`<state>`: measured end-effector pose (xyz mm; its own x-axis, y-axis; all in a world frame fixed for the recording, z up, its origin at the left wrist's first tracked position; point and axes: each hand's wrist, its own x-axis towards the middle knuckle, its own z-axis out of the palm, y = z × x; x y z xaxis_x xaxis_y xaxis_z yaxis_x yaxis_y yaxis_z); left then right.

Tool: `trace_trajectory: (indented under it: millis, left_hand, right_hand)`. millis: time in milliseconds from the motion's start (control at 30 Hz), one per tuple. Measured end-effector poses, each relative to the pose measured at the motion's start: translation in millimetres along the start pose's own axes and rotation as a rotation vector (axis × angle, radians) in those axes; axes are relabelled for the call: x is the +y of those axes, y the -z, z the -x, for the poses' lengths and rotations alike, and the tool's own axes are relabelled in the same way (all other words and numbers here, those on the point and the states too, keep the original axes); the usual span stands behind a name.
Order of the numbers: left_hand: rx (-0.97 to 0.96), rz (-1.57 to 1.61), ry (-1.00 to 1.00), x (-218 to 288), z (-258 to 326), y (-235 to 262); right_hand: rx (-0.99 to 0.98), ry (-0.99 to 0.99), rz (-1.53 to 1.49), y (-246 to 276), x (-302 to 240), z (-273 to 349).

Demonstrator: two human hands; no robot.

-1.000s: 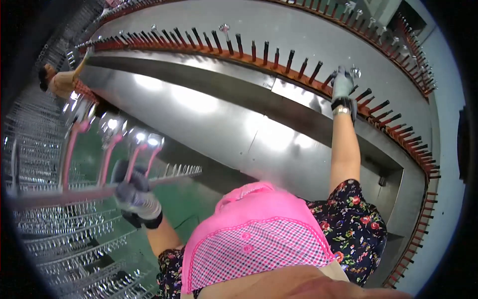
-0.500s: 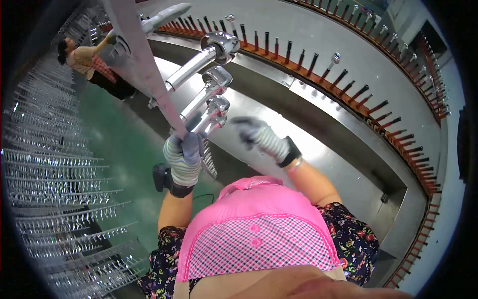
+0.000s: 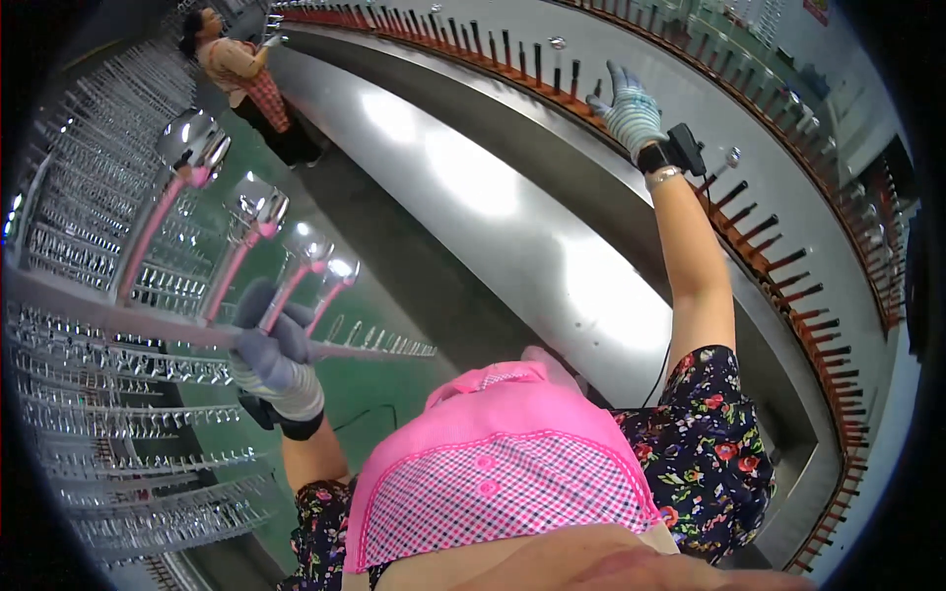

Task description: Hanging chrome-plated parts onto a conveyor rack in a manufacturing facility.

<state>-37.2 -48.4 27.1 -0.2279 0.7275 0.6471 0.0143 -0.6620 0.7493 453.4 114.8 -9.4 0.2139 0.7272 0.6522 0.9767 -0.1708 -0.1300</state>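
Note:
My left hand (image 3: pixel 281 360), in a striped glove with grey fingers, is closed round a long pale rack bar (image 3: pixel 128 320) on my left. Pink pegs stand up from the bar, each bearing a shiny chrome fitting with a rounded head (image 3: pixel 194 143); further along, the bar carries several small hooks. My right hand (image 3: pixel 633 113), gloved alike, reaches out to the far right over the curved line of dark pegs (image 3: pixel 759 229). Its fingers are spread, with nothing seen in them. A small chrome fitting (image 3: pixel 732 156) tops one peg near that wrist.
A steel trough (image 3: pixel 463 167) runs along the peg line, its orange-brown base (image 3: pixel 532 84) curving round to the right. Many racks of chrome parts (image 3: pixel 108 227) hang at left above a green floor (image 3: pixel 365 424). A person (image 3: pixel 236 79) in a checked apron stands at the far left.
The rack has swung from upright in front of me to lying across my left, my left hand still on it. My right hand has moved up and right to the peg line.

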Motion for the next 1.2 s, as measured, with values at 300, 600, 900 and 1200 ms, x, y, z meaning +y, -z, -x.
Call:
trace_trajectory:
  millis: [300,600,900,1200]
  left_hand:
    - [0.182,-0.136,-0.008,51,27,11]
    - [0.323,-0.242,0.063,71,55,19]
    - [0.217,-0.229,-0.058,61,73,32]
    - [0.201,-0.094,0.038,37,56,12]
  right_hand:
    - [-0.092,0.068,0.104,-34,6,-59]
    - [-0.571,-0.184,0.286,-15,15,-35]
    - [-0.381,-0.162,0.179,-20,-4,-27]
    - [0.259,0.209,0.115,0,-54,-20]
